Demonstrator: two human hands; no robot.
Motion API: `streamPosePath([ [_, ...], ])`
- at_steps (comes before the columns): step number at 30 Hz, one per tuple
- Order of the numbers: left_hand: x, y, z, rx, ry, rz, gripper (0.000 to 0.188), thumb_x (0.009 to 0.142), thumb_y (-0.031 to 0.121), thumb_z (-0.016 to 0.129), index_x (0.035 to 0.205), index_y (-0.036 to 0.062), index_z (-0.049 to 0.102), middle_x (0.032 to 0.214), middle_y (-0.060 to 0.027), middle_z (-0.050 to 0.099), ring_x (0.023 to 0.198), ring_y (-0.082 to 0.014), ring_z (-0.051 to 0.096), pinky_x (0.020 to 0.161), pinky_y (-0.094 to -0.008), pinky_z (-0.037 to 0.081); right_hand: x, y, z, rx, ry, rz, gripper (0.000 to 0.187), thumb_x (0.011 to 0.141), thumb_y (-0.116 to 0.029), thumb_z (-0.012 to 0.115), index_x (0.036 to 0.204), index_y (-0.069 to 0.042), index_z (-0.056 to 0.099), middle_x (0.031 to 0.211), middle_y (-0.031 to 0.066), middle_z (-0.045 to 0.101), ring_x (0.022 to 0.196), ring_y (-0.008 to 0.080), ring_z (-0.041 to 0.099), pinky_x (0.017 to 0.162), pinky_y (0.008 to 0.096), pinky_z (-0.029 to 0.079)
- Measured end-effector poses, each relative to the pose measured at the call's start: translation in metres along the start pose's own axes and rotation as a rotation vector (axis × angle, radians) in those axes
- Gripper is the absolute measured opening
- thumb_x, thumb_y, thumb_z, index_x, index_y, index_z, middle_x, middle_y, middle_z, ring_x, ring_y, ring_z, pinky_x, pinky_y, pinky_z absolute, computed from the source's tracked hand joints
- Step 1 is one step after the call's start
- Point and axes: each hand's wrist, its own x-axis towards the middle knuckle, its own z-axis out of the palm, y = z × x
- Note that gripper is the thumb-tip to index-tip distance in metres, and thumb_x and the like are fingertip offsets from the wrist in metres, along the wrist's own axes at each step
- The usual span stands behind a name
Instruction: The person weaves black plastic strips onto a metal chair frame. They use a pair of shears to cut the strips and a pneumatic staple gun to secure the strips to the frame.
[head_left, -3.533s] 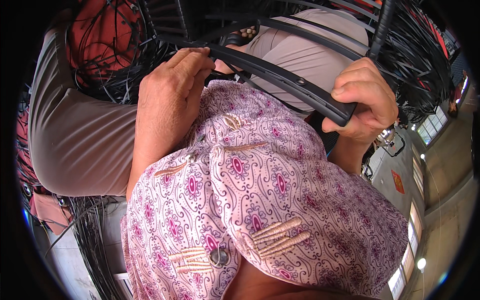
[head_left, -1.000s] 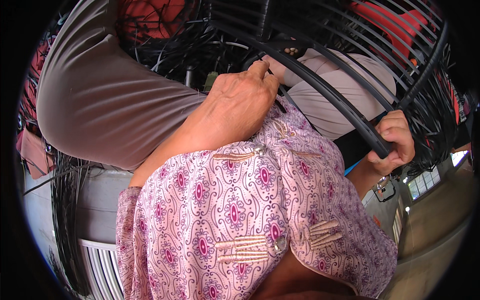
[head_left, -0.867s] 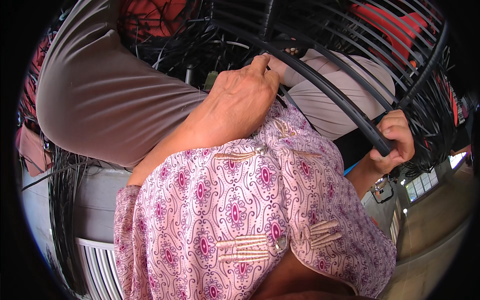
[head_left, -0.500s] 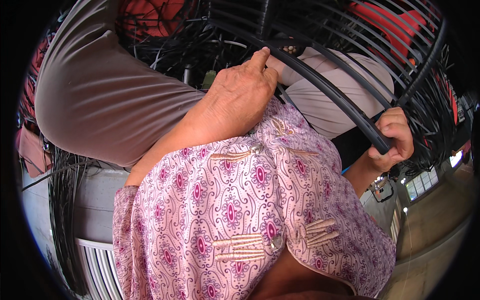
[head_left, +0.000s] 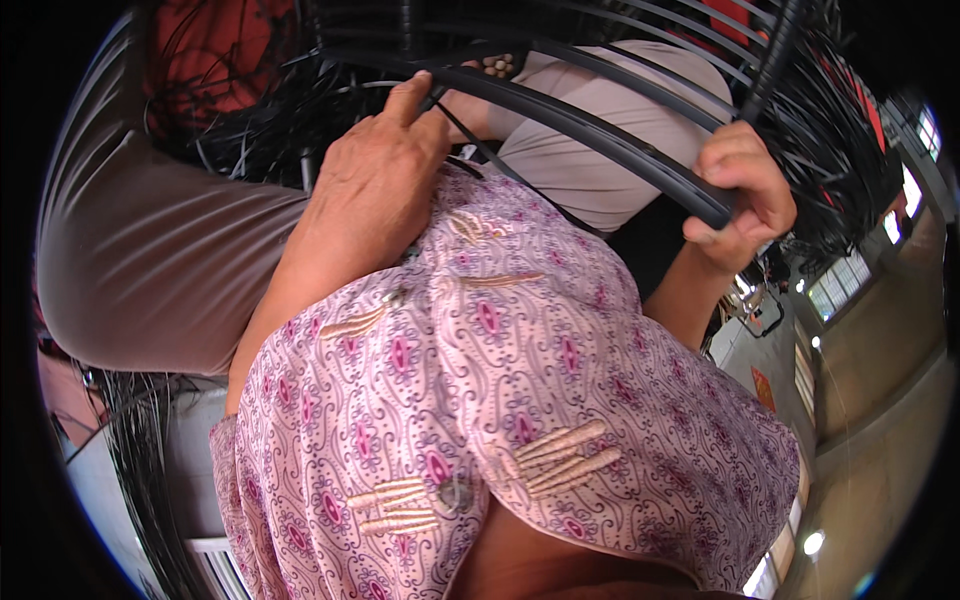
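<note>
A thick black curved bar [head_left: 590, 135], part of a black wire frame, runs across the top of the view. My left hand [head_left: 375, 185] rests on its left part, fingers reaching up over the bar and thin black strands. My right hand [head_left: 740, 195] is closed around the bar's right end. My pink patterned top [head_left: 500, 390] fills the lower middle and hides what lies below my arms.
Grey trouser legs [head_left: 170, 250] lie to the left and behind the bar. Bundles of thin black strands [head_left: 270, 130] and more black frame rods [head_left: 780, 50] crowd the top. An orange-red object [head_left: 220, 60] sits at the upper left. A floor shows at the right.
My left hand has slid up along the bar, fingers now stretched over it. My right hand keeps its grip on the bar's right end.
</note>
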Motion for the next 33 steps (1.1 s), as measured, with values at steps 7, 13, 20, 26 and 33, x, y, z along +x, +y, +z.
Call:
streamPosePath([
  [7, -0.0007, 0.0012, 0.0008, -0.041, -0.002, 0.028, 0.021, 0.079, -0.003, 0.058, 0.1, -0.0034, 0.059, 0.135, -0.0292, 0.05, 0.096, -0.041, 0.064, 0.086, -0.0469, 0.051, -0.001, -0.0046, -0.0018, -0.031, 0.003, 0.024, 0.044, 0.052, -0.028, 0.09, 0.078, 0.0, 0.067, 0.067, 0.0076, 0.06, 0.062, 0.0176, 0.058, 0.057, 0.0276, 0.04],
  [13, -0.0022, -0.0008, 0.0038, -0.01, -0.004, 0.011, 0.009, 0.085, 0.003, 0.061, 0.093, 0.0038, 0.06, 0.142, -0.0215, 0.047, 0.101, -0.0403, 0.064, 0.084, -0.0442, 0.053, -0.0011, -0.006, -0.0008, -0.042, 0.002, 0.023, 0.044, 0.052, -0.028, 0.089, 0.078, 0.0, 0.067, 0.067, 0.0078, 0.06, 0.061, 0.0177, 0.058, 0.058, 0.0274, 0.04],
  [20, -0.0013, 0.0005, 0.0032, -0.003, -0.025, -0.008, 0.011, 0.083, 0.003, 0.062, 0.094, 0.0042, 0.06, 0.142, -0.0216, 0.047, 0.102, -0.0387, 0.063, 0.086, -0.0437, 0.052, -0.0013, -0.0061, 0.0006, -0.051, 0.011, 0.028, 0.046, 0.053, -0.03, 0.09, 0.077, 0.0, 0.066, 0.066, 0.0078, 0.059, 0.061, 0.0176, 0.057, 0.058, 0.0277, 0.039],
  [26, -0.0017, 0.0029, 0.0012, 0.002, -0.025, -0.01, 0.013, 0.082, 0.003, 0.063, 0.095, 0.0039, 0.059, 0.141, -0.0221, 0.047, 0.102, -0.0381, 0.063, 0.086, -0.0434, 0.052, -0.0021, -0.0063, 0.0019, -0.047, 0.025, 0.036, 0.048, 0.053, -0.034, 0.091, 0.077, -0.001, 0.065, 0.066, 0.0069, 0.058, 0.06, 0.0168, 0.056, 0.058, 0.0274, 0.038],
  [33, -0.0015, 0.0042, 0.001, 0.008, -0.019, -0.004, 0.013, 0.082, 0.003, 0.064, 0.094, 0.0034, 0.059, 0.14, -0.0224, 0.047, 0.103, -0.0382, 0.063, 0.087, -0.0439, 0.052, -0.0016, -0.0065, 0.0023, -0.072, 0.027, 0.025, 0.05, 0.052, -0.037, 0.092, 0.076, -0.002, 0.065, 0.066, 0.0065, 0.059, 0.059, 0.0167, 0.056, 0.058, 0.0278, 0.038],
])
